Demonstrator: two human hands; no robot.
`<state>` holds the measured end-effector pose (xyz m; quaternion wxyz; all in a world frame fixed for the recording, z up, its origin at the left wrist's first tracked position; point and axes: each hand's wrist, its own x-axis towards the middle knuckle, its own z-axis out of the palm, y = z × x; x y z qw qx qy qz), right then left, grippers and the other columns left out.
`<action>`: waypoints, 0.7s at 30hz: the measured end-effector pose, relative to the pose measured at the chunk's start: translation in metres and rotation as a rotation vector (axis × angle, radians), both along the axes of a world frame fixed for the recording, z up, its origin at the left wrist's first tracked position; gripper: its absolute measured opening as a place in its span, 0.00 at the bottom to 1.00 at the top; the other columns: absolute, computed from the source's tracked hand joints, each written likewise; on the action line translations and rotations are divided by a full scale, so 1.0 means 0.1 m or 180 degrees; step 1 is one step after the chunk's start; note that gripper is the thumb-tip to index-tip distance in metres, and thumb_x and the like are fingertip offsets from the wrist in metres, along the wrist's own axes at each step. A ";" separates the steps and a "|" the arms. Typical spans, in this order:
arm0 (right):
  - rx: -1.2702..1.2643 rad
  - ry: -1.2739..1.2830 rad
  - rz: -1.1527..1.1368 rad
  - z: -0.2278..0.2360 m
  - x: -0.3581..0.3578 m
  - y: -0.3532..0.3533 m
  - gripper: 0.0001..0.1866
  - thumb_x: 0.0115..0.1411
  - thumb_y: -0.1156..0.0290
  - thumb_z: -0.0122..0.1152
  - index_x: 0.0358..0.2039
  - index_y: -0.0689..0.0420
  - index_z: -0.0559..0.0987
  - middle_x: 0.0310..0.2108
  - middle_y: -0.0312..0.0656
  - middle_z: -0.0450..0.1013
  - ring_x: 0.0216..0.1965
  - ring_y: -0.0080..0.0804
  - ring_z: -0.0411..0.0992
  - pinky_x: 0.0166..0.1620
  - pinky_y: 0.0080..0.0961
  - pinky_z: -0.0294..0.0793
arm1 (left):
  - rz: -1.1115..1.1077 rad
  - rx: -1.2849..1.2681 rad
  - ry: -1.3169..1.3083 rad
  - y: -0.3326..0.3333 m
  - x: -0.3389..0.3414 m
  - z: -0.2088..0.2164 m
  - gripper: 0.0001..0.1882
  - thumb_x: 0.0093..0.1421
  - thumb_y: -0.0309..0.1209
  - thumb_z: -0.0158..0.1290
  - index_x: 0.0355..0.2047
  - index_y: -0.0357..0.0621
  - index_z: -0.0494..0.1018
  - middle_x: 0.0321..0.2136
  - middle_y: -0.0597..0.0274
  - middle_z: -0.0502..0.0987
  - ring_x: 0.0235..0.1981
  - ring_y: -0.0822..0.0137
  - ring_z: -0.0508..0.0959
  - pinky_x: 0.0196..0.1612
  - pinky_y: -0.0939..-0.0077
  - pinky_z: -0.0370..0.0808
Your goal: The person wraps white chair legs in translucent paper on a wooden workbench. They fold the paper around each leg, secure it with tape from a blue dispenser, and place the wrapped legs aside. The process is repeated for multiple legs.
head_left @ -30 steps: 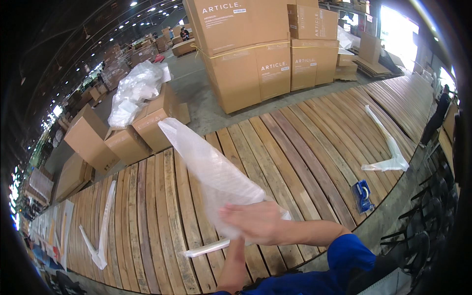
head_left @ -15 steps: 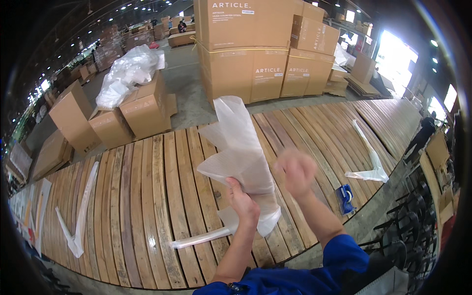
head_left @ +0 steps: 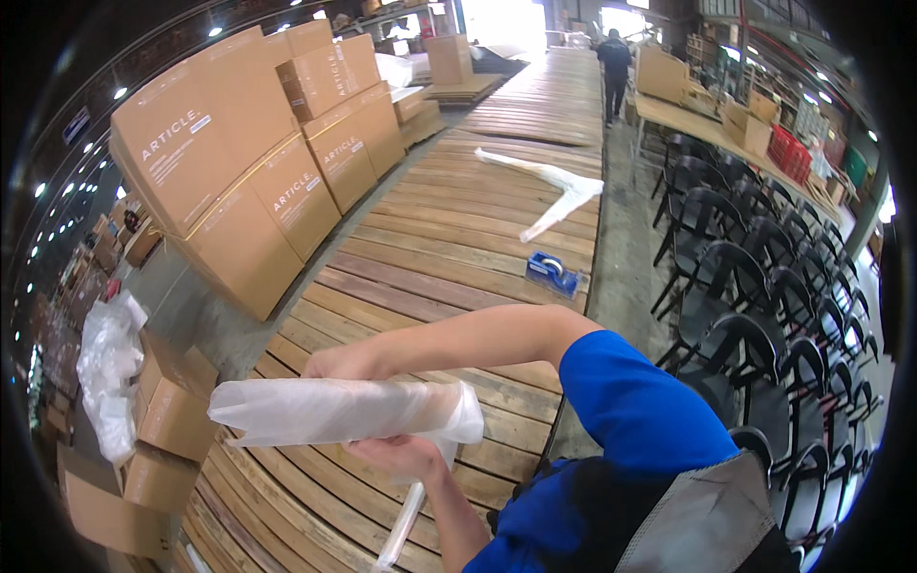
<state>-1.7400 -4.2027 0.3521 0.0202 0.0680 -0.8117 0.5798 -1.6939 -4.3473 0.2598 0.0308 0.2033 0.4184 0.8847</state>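
A furniture part wrapped in white foam sheet [head_left: 334, 413] is held above the slatted wooden table [head_left: 401, 239]. Its broad end lies crosswise before me, and a slim wrapped arm [head_left: 406, 525] runs down toward me. My left hand [head_left: 396, 456] grips the wrap from the near side, closed around it. Against the far side rests my right hand [head_left: 344, 363], fingers curled over the sheet and partly hidden behind it. Farther along the table sit a blue tape dispenser [head_left: 554, 274] and another white-wrapped, angled part [head_left: 564, 186].
Stacked brown cartons [head_left: 239, 143] stand left of the table. Closer on that side are open cartons [head_left: 167, 411] with a heap of clear plastic [head_left: 107, 372]. Rows of black chairs [head_left: 755, 277] fill the floor at right. A person [head_left: 614, 76] stands by the table's far end.
The view has turned right. The sheet's loose, fanned flaps now lie rolled around the part. My right hand has come from the air onto the wrap; my left still holds it.
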 end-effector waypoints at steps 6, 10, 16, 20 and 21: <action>-0.0932 0.0091 -0.0731 0.26 0.82 -0.19 0.13 0.66 0.66 0.63 0.42 0.63 0.83 0.39 0.36 0.80 0.41 0.22 0.75 0.45 0.23 0.76 | -0.0297 -0.0234 0.0445 -0.14 0.01 0.07 0.31 0.61 0.23 0.55 0.62 0.31 0.56 0.58 0.41 0.67 0.58 0.52 0.71 0.60 0.60 0.71; -0.1638 0.0338 -0.0874 0.01 1.05 -0.32 0.15 0.67 0.63 0.61 0.48 0.60 0.82 0.40 0.35 0.80 0.41 0.20 0.75 0.44 0.20 0.75 | -0.0281 -0.0334 0.0734 -0.20 0.11 0.11 0.33 0.59 0.20 0.58 0.62 0.31 0.56 0.59 0.39 0.66 0.60 0.52 0.70 0.60 0.60 0.72; -0.2002 0.0867 -0.1082 -0.33 1.31 -0.45 0.13 0.68 0.65 0.61 0.45 0.59 0.83 0.43 0.35 0.80 0.45 0.22 0.75 0.50 0.23 0.74 | -0.0184 -0.0948 0.0688 -0.38 0.19 0.20 0.37 0.58 0.22 0.61 0.63 0.28 0.54 0.58 0.37 0.67 0.58 0.48 0.72 0.59 0.57 0.74; -0.1651 0.1015 -0.1570 -0.81 1.77 -0.27 0.11 0.67 0.63 0.61 0.42 0.56 0.84 0.43 0.37 0.81 0.46 0.27 0.76 0.52 0.29 0.73 | -0.0169 -0.0759 0.0807 -0.26 0.46 0.20 0.35 0.59 0.23 0.61 0.62 0.26 0.55 0.57 0.36 0.68 0.58 0.49 0.73 0.57 0.60 0.76; -0.0772 0.1023 -0.1942 -0.97 2.00 -0.08 0.11 0.66 0.62 0.62 0.41 0.55 0.84 0.42 0.37 0.81 0.46 0.30 0.76 0.52 0.31 0.74 | -0.0058 -0.0769 0.0813 -0.21 0.53 0.16 0.36 0.60 0.24 0.62 0.62 0.26 0.54 0.57 0.36 0.68 0.58 0.49 0.73 0.58 0.59 0.75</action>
